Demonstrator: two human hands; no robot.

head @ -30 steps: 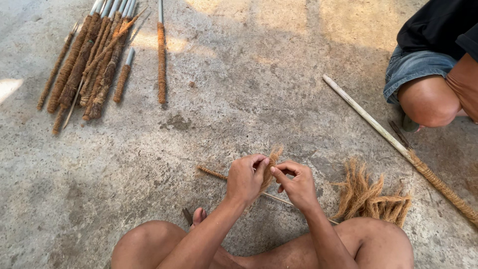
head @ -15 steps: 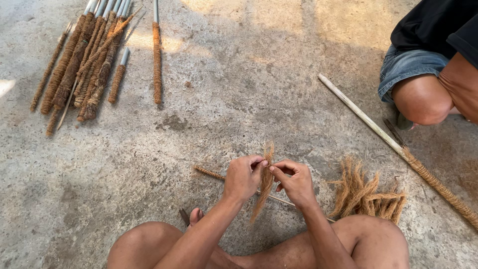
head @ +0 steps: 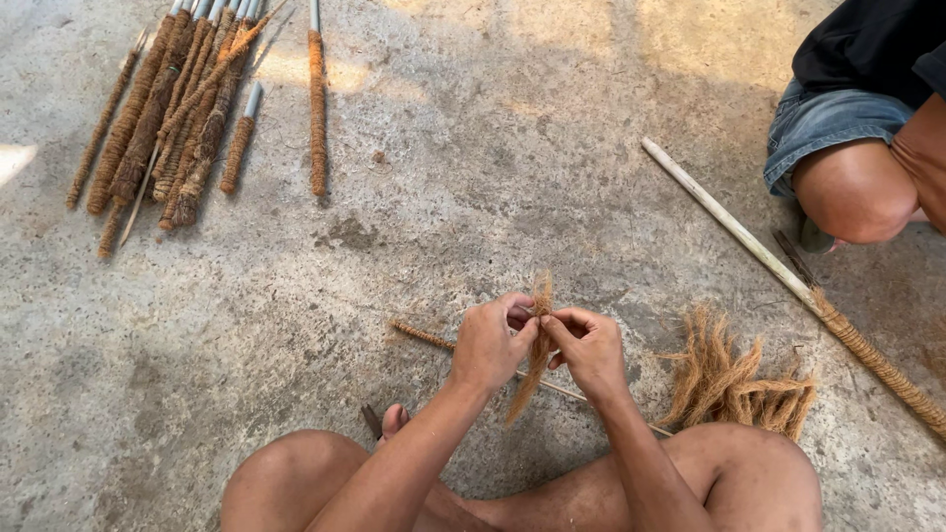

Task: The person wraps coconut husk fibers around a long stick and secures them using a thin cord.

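Seated on the concrete floor (head: 473, 197), we pinch a tuft of coir fibre (head: 537, 345) between both hands (head: 537, 340); wrapped sticks (head: 177, 118) lie finished at the far-left corner, loose fibre (head: 734, 379) remains at our right

Both hands are closing in on each other: left hand (head: 490, 342) and right hand (head: 588, 347) now meeting fingertip to fingertip. The fibre tuft (head: 537, 345) they are pinching is swinging from a slant toward the upper right to nearly upright, top end poking above the fingers, tail hanging lower toward the legs. Head camera is drifting slightly, so the floor scene is shifting in frame.
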